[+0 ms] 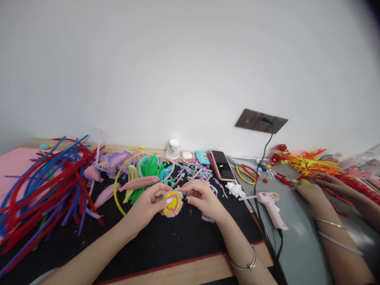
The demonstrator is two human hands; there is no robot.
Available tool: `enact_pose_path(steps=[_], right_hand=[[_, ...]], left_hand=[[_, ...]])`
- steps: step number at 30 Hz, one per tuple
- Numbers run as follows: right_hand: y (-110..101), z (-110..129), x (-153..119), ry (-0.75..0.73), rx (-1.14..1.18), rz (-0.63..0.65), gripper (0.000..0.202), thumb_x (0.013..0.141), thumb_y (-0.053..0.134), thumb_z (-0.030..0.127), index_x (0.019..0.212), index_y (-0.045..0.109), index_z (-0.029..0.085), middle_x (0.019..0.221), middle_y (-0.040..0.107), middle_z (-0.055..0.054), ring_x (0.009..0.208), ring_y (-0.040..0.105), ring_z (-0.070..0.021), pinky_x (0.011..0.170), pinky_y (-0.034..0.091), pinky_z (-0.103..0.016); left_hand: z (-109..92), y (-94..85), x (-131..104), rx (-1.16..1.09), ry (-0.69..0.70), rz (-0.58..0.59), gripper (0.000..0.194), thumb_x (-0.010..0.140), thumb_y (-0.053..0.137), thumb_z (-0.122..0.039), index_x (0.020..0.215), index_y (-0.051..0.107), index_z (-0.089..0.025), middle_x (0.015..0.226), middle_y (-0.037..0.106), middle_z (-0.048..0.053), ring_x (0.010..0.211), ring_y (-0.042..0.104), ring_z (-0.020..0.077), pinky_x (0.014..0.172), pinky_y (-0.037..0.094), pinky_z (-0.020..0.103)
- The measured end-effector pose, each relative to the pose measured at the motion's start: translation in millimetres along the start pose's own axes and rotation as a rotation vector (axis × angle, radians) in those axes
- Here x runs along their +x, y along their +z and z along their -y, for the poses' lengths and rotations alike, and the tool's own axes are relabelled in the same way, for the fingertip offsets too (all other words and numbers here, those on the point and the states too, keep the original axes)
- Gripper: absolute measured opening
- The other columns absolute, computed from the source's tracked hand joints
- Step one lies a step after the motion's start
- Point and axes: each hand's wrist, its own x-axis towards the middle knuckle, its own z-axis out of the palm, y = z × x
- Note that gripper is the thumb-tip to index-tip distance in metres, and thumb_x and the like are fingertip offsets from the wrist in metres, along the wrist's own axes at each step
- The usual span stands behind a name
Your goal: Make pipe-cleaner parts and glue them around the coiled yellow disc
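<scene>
My left hand (150, 204) holds a small round fuzzy piece (172, 203) with yellow and pink rings, its thumb pressed on the front. Close by on the right, my right hand (200, 198) has its thumb and index finger pinched at the piece's upper right edge, where a bit of pale blue shows. What exactly those fingertips grip is too small to tell. Both hands are above the black mat (190, 241). Behind them lie green leaf-like loops (151, 166) and many short pastel stem pieces (196, 172).
Long red and blue fuzzy stems (59, 174) spread over the left side. A phone (222, 164), a white cup (173, 148) and pliers (246, 174) lie toward the back. A corded pink glue gun (271, 208) rests at right. Another person's hands (314, 192) work at the far right.
</scene>
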Motion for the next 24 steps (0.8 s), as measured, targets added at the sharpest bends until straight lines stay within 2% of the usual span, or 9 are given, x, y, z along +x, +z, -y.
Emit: enact_pose_path(steps=[12,16,20,24], right_hand=[[0.1,4.8,-0.8,0.045,-0.033,0.024,0.019,0.076,0.066,0.022,0.095,0.068,0.018,0.092,0.063,-0.005,0.076,0.056,-0.0141,0.067,0.046,-0.025],[-1.3,2.1,0.2,0.037,-0.08,-0.008,0.022,0.077,0.064,0.019,0.098,0.067,0.019,0.094,0.064,-0.005,0.08,0.057,-0.0147,0.07,0.047,-0.026],[-2.0,0.0,0.8,0.036,-0.07,-0.042,0.028,0.078,0.062,0.016,0.105,0.064,0.02,0.096,0.063,-0.005,0.082,0.058,-0.0149,0.073,0.048,-0.028],[-1.5,0.2,0.5,0.013,-0.069,-0.049,0.023,0.077,0.063,0.015,0.1,0.066,0.019,0.098,0.063,-0.006,0.086,0.058,-0.0161,0.075,0.048,-0.028]], left_hand=[[1.9,-1.7,-0.5,0.031,0.003,0.002,0.029,0.072,0.067,-0.032,0.092,0.052,-0.017,0.078,0.063,0.0,0.06,0.06,0.014,0.055,0.044,0.024],[3.2,-1.3,0.3,0.051,0.035,-0.016,0.029,0.075,0.065,-0.033,0.096,0.052,-0.018,0.078,0.062,0.0,0.059,0.058,0.0128,0.053,0.043,0.023],[3.8,-1.4,0.7,0.044,0.077,-0.049,0.04,0.076,0.064,-0.032,0.109,0.046,-0.019,0.078,0.062,-0.001,0.058,0.056,0.0122,0.051,0.042,0.022],[1.6,-1.3,0.2,0.052,0.059,-0.054,0.036,0.074,0.065,-0.034,0.102,0.047,-0.018,0.076,0.061,-0.002,0.056,0.055,0.0117,0.051,0.041,0.022]])
